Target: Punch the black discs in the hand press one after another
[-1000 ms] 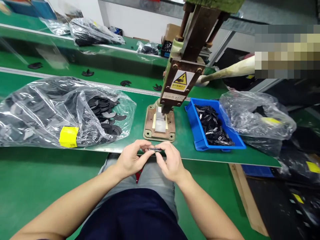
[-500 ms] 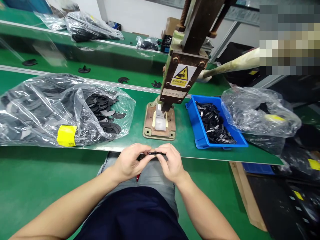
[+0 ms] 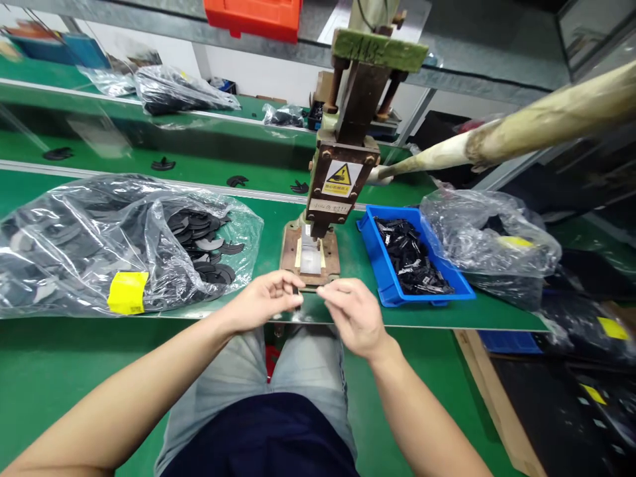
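My left hand (image 3: 265,299) pinches a small flat black part (image 3: 297,294) just in front of the base of a hand press (image 3: 311,255). My right hand (image 3: 354,315) hovers beside it with fingers loosely apart and nothing in them. The press head (image 3: 340,182) carries a yellow warning label, and its long pale lever (image 3: 521,126) reaches to the upper right. Both hands are over the near edge of the green bench (image 3: 447,315).
A clear bag of black curved parts (image 3: 124,242) with a yellow label lies to the left. A blue bin of small black pieces (image 3: 410,255) and another clear bag (image 3: 489,235) lie to the right. Loose black parts sit on the conveyor (image 3: 163,162) behind.
The hands moved up toward the press base. My right hand let go of the black part and opened; the left hand keeps it. The head tilted upward, showing more of the press.
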Available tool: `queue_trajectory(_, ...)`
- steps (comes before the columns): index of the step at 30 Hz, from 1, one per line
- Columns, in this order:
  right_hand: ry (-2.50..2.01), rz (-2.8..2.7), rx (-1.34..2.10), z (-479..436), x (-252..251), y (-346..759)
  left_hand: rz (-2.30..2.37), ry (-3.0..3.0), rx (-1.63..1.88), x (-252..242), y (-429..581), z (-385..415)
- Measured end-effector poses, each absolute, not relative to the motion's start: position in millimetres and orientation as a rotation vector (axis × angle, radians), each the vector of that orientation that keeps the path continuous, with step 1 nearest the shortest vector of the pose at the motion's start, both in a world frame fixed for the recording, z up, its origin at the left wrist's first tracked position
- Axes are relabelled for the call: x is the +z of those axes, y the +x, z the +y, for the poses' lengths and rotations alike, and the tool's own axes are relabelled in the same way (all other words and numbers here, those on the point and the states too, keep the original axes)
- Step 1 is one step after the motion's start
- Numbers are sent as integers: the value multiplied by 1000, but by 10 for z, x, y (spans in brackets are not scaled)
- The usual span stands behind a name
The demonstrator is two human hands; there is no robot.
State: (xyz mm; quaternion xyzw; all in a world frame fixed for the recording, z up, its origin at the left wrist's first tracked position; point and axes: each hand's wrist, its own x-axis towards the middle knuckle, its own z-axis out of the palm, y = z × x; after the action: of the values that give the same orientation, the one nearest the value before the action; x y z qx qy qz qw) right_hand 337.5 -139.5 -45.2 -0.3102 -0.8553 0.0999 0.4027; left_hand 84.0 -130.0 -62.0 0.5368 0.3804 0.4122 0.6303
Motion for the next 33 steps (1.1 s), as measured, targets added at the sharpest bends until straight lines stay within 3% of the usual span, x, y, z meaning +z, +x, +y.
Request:
queue_trajectory(5, -896, -1679, 43, -1018, 211, 3657, 1194, 1522, 1177, -684, 790, -573)
queue_trajectory(11, -622, -1537, 44, -664, 1250, 3611, 1373, 2185, 910, -670, 906, -156)
queue_trajectory(15, -547, -1657, 189, -590, 1567, 3480, 1297, 2418, 793, -654, 943, -87)
queue_trajectory(21, -268, -1503, 289, -607, 1304, 3302, 1235, 2399, 858, -655, 928, -82)
queue_trajectory(28, -484, -1567, 127, -1070, 386, 3343, 1336, 2211, 819, -659, 951, -148)
queue_trajectory(33, -480, -1517, 72, -1063, 184, 3341, 1335, 2287, 702, -484, 549, -73)
